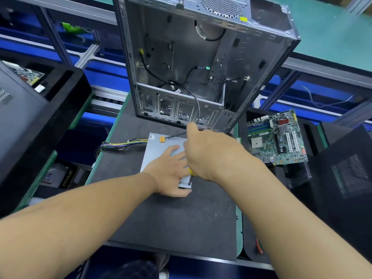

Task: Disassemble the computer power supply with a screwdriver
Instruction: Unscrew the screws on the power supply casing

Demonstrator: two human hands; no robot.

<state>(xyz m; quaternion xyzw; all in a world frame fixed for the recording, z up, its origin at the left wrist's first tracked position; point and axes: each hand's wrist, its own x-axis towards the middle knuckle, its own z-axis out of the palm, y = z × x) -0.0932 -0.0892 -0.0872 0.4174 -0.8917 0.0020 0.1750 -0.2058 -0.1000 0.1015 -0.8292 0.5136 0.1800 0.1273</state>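
I take this for unscrewing the near corner of the power supply (159, 151), lying on the table (171, 218): left hand (171, 172) flat on it, fingers (174, 149) spread, right hand (209, 156) gripping the screwdriver (190, 178); next needs downward pressure while turning

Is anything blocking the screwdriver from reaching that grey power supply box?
Nothing visible does. The right hand holds the screwdriver with its tip at the near corner of the power supply. The left hand lies flat on top beside it, not under the tip.
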